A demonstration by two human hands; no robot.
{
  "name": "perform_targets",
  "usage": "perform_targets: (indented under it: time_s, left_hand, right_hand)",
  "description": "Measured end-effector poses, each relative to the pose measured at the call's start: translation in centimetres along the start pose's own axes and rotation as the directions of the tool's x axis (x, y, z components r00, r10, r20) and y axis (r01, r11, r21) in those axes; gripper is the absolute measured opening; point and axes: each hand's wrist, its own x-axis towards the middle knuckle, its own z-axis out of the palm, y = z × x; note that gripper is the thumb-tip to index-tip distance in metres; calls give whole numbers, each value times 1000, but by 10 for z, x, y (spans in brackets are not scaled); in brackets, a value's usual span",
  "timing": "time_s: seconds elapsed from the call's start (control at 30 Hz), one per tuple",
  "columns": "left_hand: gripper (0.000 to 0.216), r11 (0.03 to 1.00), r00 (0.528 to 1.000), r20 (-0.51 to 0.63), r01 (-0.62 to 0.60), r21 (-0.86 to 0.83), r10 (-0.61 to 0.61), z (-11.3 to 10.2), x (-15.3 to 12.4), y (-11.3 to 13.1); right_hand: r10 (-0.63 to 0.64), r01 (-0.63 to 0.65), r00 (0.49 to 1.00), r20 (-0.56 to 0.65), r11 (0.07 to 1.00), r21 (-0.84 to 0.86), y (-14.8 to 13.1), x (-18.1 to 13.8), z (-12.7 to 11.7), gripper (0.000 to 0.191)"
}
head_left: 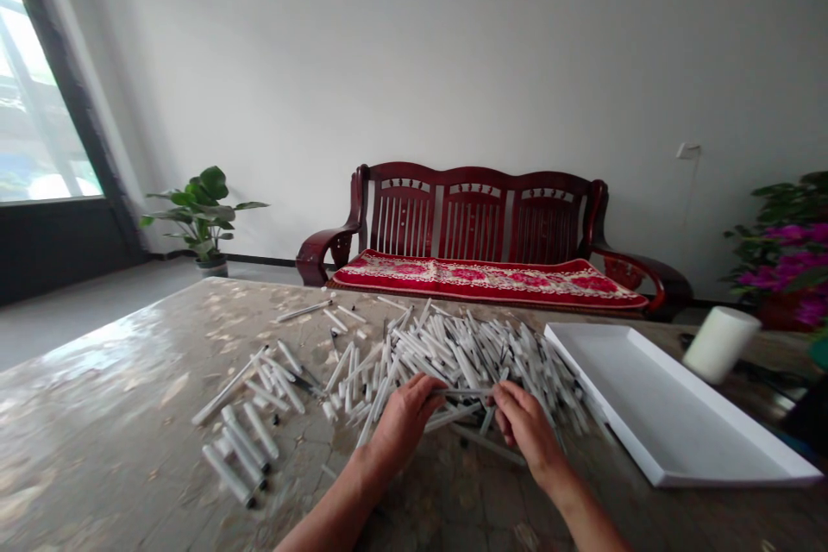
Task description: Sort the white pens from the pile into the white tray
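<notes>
Between my two hands, a slim whitish pen [467, 393] lies level above the near side of a heap. My left hand [409, 410] is closed on one end of it, and my right hand [523, 424] pinches the other end. Behind and under the hands spreads the pile of white pen parts [446, 343], tubes and caps, some with black ends. To the left of my hands lie a small group of white tubes [278, 384] and several thicker tubes with black tips [242, 444]. My fingers hide both ends of the held pen.
A shallow white tray [673, 405] stands right of the pile on the patterned table [148, 448]. Beyond its far edge is a white cylinder [721, 345]. A dark red wooden bench [475, 216] stands behind the table, with a potted plant [207, 211] at left and purple flowers [793, 263] at right.
</notes>
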Motion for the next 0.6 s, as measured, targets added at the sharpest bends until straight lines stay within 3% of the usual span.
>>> perform_targets:
  time_s: [0.13, 0.33, 0.47, 0.53, 0.6]
  left_hand:
    - [24, 997, 996, 48, 79, -9, -79, -1, 1, 4]
    - [37, 938, 952, 70, 304, -169, -296, 5, 7, 4]
    - [31, 734, 893, 65, 406, -544, -445, 5, 10, 8]
    - [36, 619, 878, 21, 354, -701, -478, 1, 11, 12]
    - [38, 578, 880, -39, 277, -768, -474, -4, 12, 18]
  right_hand:
    - [42, -40, 999, -24, 995, 90, 3, 1, 0, 47]
    - [-95, 95, 995, -13, 995, 14, 4, 4, -3, 50]
    - [-60, 60, 998, -4, 995, 85, -1, -1, 3, 47]
    - [-11, 8, 999, 32, 995, 101, -1, -4, 7, 45]
    - [18, -26, 995, 98, 996, 81, 0, -5, 12, 45]
